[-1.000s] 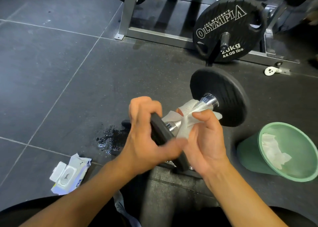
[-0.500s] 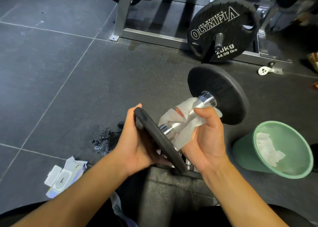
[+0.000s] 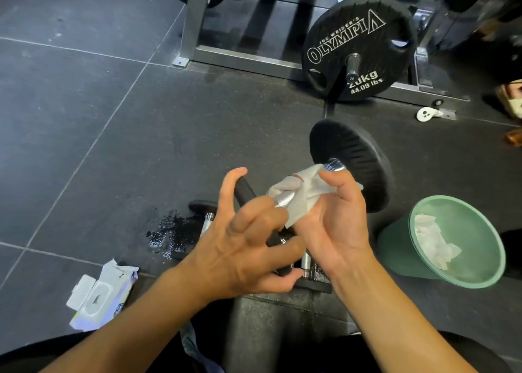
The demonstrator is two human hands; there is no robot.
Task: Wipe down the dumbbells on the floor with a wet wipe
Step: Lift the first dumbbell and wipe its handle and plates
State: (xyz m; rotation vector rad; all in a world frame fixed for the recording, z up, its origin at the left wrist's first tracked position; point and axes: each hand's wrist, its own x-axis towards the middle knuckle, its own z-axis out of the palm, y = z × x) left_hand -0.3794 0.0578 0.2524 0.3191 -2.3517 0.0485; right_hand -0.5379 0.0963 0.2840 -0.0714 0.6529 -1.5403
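Note:
I hold a dumbbell with black discs and a chrome handle (image 3: 285,199) tilted above the floor; its far disc (image 3: 350,158) is toward the back right. A white wet wipe (image 3: 308,192) is wrapped around the handle, and my right hand (image 3: 336,225) grips it there. My left hand (image 3: 243,251) lies over the near disc (image 3: 245,192), fingers loosely spread and thumb under its lower edge. Two more dumbbells lie on the floor beneath my hands, one's handle (image 3: 207,220) showing at the left and the other's (image 3: 306,262) between my wrists.
A green bin (image 3: 395,248) tilted at the right holds used wipes (image 3: 432,240). A wipes pack (image 3: 96,296) lies at lower left, next to a wet patch (image 3: 169,234). A large Olympia plate (image 3: 358,47) and a rack frame (image 3: 195,33) stand behind.
My left hand went from cupping the near disc from behind to lying over it with looser fingers, and the disc has turned. My right hand stayed on the wipe around the handle.

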